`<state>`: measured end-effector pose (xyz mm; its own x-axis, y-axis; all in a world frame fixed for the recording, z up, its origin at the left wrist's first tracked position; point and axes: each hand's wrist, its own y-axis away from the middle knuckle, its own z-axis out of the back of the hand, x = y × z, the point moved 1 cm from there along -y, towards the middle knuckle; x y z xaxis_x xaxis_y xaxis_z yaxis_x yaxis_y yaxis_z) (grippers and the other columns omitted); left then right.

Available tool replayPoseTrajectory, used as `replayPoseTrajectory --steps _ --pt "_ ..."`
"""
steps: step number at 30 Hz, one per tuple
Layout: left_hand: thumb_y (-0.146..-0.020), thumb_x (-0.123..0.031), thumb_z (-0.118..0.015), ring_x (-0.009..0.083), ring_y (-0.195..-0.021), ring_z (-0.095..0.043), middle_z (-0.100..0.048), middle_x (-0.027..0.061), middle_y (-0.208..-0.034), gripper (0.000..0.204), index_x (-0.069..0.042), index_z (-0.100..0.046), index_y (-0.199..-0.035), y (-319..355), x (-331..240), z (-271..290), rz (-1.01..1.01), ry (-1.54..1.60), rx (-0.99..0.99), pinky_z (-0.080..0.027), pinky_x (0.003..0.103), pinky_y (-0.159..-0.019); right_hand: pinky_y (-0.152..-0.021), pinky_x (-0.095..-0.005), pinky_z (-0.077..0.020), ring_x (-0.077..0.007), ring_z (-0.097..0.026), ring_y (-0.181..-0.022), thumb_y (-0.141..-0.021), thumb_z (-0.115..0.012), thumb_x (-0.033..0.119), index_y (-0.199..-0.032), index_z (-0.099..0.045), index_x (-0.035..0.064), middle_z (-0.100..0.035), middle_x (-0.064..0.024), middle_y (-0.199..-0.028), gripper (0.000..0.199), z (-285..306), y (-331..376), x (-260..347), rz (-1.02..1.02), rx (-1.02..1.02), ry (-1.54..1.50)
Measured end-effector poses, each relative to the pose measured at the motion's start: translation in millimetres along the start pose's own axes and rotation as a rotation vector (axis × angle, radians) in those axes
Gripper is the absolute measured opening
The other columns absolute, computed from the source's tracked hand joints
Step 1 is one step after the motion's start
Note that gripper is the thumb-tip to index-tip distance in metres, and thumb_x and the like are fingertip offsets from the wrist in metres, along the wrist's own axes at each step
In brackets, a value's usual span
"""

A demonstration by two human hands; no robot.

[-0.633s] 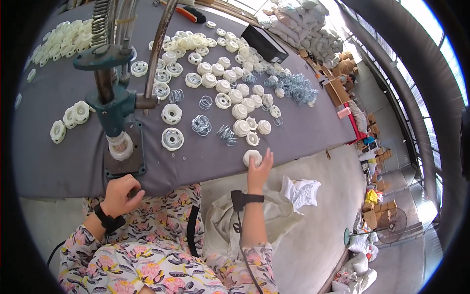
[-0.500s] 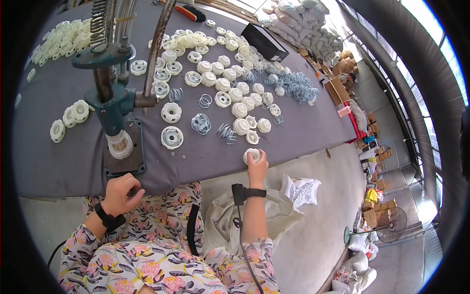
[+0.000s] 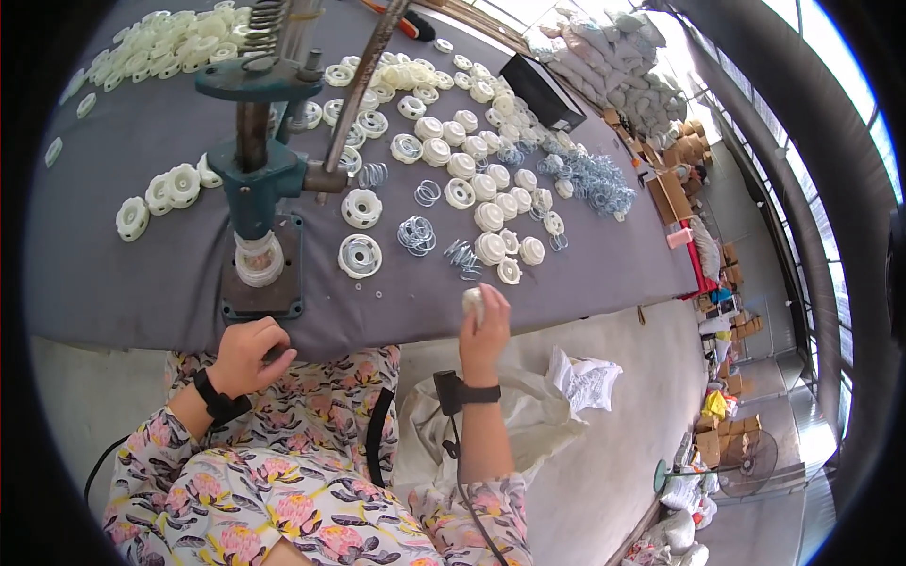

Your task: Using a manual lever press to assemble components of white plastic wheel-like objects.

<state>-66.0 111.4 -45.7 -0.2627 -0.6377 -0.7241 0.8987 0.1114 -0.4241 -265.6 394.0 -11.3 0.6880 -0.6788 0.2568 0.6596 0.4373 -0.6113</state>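
My right hand [image 3: 486, 325] is closed round a white round plastic part [image 3: 473, 304], tilted on edge and held over the table's front edge. Beyond it lie several coil springs [image 3: 462, 258] and many white ring-shaped caps [image 3: 490, 247]. My left hand [image 3: 253, 357] rests curled at the front edge, close to the base of a green hand press [image 3: 255, 193]. Its fingers hide whatever may be inside. Under the ram of the press sits a white plastic piece [image 3: 259, 260]. Right of the press are two caps [image 3: 360, 256] with metal rings inside.
The press lever [image 3: 363, 90] slants up and right. A heap of pale rings [image 3: 179, 42] lies at the far left, a pile of springs [image 3: 595, 179] at the right, beside a black box [image 3: 540, 90]. A whitish sack [image 3: 528, 406] lies below the table edge.
My right hand has lifted the white plastic part and turned it from lying flat to on edge. The left hand stays curled by the press. The whole view has shifted slightly.
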Motion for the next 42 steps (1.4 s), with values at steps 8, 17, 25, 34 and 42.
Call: replayPoseTrajectory --steps 8,17,25,34,42 --pt "-0.081 -0.015 -0.067 0.0137 -0.100 -0.055 -0.054 0.0105 -0.112 0.057 -0.005 -0.037 -0.128 -9.7 -30.1 -27.5 0.512 0.890 0.045 -0.048 0.028 -0.079 -0.092 -0.0418 -0.0403 -0.0371 -0.050 -0.107 -0.074 -0.059 -0.002 -0.127 -0.039 -0.0038 -0.051 -0.0211 -0.119 0.057 -28.5 28.6 130.4 0.069 0.136 -0.376" --pt "-0.087 -0.012 -0.054 0.0119 -0.109 -0.047 -0.046 0.0034 -0.120 0.056 -0.008 -0.028 -0.137 0.5 -33.5 -34.4 0.630 1.308 0.042 -0.040 0.028 -0.091 -0.108 -0.0420 -0.0206 -0.0328 -0.024 -0.134 -0.083 -0.053 0.018 -0.130 -0.042 0.0010 -0.033 -0.0163 -0.142 0.052 -43.1 48.2 159.9 -0.286 0.379 -1.065" --pt "-0.084 -0.013 -0.051 0.0126 -0.114 -0.044 -0.043 0.0042 -0.125 0.063 -0.007 -0.023 -0.140 8.7 -42.3 -25.3 0.727 1.288 0.063 -0.037 0.029 -0.096 -0.109 -0.0426 -0.0177 -0.0320 -0.019 -0.136 -0.084 -0.052 0.035 -0.124 -0.051 0.0044 -0.028 -0.0169 -0.144 0.050 -48.3 51.2 160.7 -0.210 0.580 -1.018" --pt "-0.090 -0.018 -0.049 0.0114 -0.113 -0.044 -0.044 0.0040 -0.124 0.053 -0.005 -0.028 -0.137 14.4 -42.5 -25.8 0.708 1.198 0.051 -0.038 0.027 -0.094 -0.099 -0.0402 -0.0346 -0.0327 -0.038 -0.126 -0.073 -0.066 0.044 -0.124 -0.050 0.0029 -0.030 -0.0204 -0.142 0.067 -48.6 55.6 160.8 -0.187 0.613 -1.058" --pt "-0.091 -0.018 -0.049 0.0115 -0.112 -0.044 -0.043 0.0040 -0.123 0.052 -0.005 -0.028 -0.137 19.5 -45.0 -28.8 0.667 1.287 -0.007 -0.039 0.028 -0.093 -0.099 -0.0410 -0.0356 -0.0348 -0.041 -0.124 -0.072 -0.066 0.045 -0.122 -0.052 0.0009 -0.032 -0.0238 -0.139 0.068 -50.6 64.5 162.1 -0.145 0.523 -1.033"
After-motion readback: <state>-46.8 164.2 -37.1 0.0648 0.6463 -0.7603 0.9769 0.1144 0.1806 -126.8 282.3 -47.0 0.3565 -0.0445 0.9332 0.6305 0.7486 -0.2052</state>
